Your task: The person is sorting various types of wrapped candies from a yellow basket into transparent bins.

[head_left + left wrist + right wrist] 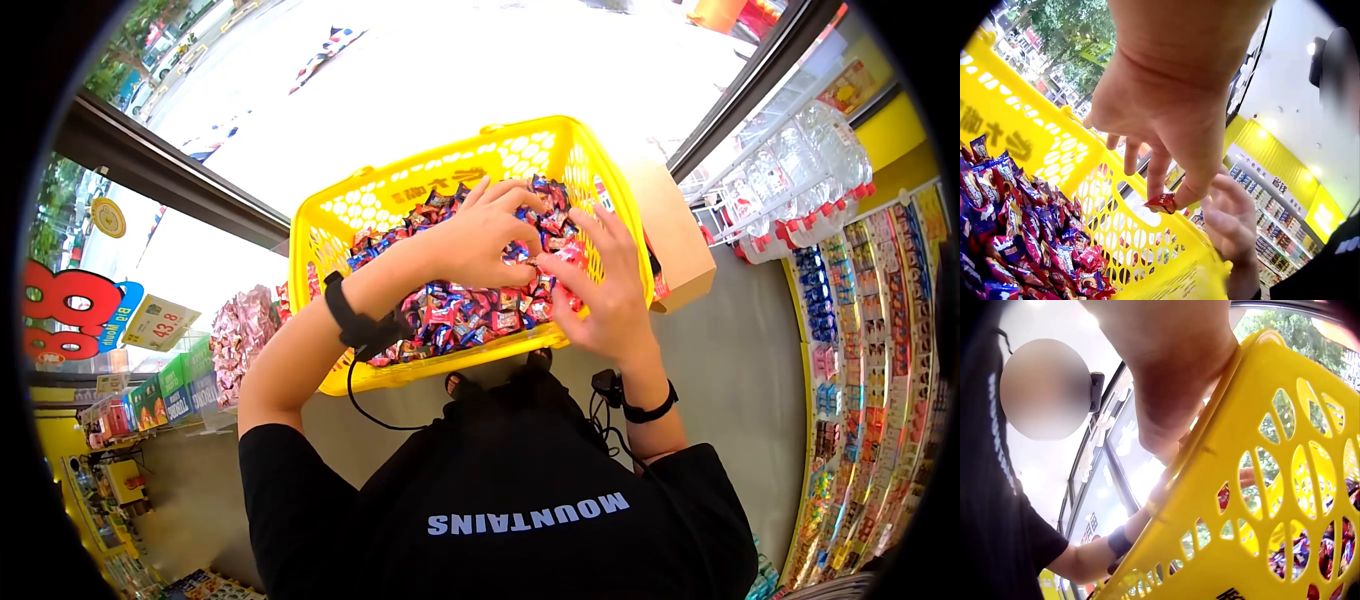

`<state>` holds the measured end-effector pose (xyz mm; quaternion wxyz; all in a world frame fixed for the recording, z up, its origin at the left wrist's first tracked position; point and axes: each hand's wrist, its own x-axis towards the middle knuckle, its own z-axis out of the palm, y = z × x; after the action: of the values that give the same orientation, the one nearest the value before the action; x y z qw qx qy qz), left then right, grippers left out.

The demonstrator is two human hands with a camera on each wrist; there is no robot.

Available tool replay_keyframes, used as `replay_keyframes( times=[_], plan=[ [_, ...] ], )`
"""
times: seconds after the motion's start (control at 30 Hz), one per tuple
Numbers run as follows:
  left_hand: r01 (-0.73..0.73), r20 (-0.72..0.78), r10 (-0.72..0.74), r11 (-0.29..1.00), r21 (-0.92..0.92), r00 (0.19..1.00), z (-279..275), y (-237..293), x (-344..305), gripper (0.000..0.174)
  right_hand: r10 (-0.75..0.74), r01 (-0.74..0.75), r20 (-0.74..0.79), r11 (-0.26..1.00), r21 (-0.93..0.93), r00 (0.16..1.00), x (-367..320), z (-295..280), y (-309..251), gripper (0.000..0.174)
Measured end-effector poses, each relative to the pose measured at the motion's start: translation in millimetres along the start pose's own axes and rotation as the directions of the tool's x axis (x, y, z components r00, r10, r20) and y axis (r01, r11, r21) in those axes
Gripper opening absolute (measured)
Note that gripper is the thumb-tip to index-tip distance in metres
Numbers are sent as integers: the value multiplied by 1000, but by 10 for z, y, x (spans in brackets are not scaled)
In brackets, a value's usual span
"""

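A person in a black short-sleeved T-shirt (400, 515) lettered "MOUNTAINS" handles small candies in blue, red and purple wrappers (450, 312), heaped inside a perforated yellow plastic basket (420, 376) in a shop beside large windows. The left hand (482, 238), held above the heap, pinches a single red-wrapped candy (1161, 203) between thumb and index finger, its other fingers loosely extended. The right hand (612, 290) reaches over the basket's side close to the left, its fingers apart and slightly bent; whether it touches the candy cannot be told.

Dark Chinese characters mark the basket's far wall, the character "大" among them; print on the wrappers is too small to read. At left, a red "88" sign (65, 312) hangs near a price card (160, 322) reading "43.8", with pink packets (243, 335) nearby. A brown cardboard box (685, 240) sits just beside the basket at right, near clear plastic bottles with red caps (810, 165). A white shelf banner (1269, 178) carries the Chinese characters "省钱".
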<state>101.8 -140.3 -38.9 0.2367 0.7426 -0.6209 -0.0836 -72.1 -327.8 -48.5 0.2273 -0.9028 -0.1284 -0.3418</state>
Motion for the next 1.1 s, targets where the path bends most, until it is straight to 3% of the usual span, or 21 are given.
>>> replay_keyframes(
  times=[0.07, 0.23, 0.37, 0.6, 0.73, 0.8, 1.0, 1.1],
  plan=[
    [14, -11, -15, 998, -65, 1000, -119, 100, -204, 24, -51, 50, 46, 999, 9, 998, 16, 73, -157, 37],
    [119, -98, -121, 993, -26, 988, -159, 420, -799, 20, -138, 138, 2, 990, 36, 990, 65, 304, -473, 27],
    [223, -180, -227, 974, -43, 957, -157, 599, -1274, 22, -203, 196, 62, 974, 109, 977, 102, 467, -703, 31],
    [415, -344, -409, 908, -59, 845, -15, 741, -2001, 26, -327, 297, 155, 936, 189, 932, 168, 832, -1084, 30],
    [517, -453, -473, 855, -30, 756, 47, 795, -2348, 27, -306, 271, 133, 934, 232, 943, 204, 1030, -1318, 20],
    [557, -569, -448, 830, 22, 690, 84, 795, -2468, 28, -282, 247, 152, 945, 214, 947, 247, 1118, -1414, 17],
    [490, -722, -183, 838, 240, 668, 174, 628, -2757, 29, -183, 137, 148, 951, 277, 972, 272, 1347, -1584, 19],
    [461, -739, -148, 855, 238, 657, 160, 564, -2807, 29, -156, 112, 168, 963, 246, 973, 282, 1347, -1612, 23]
  ],
)
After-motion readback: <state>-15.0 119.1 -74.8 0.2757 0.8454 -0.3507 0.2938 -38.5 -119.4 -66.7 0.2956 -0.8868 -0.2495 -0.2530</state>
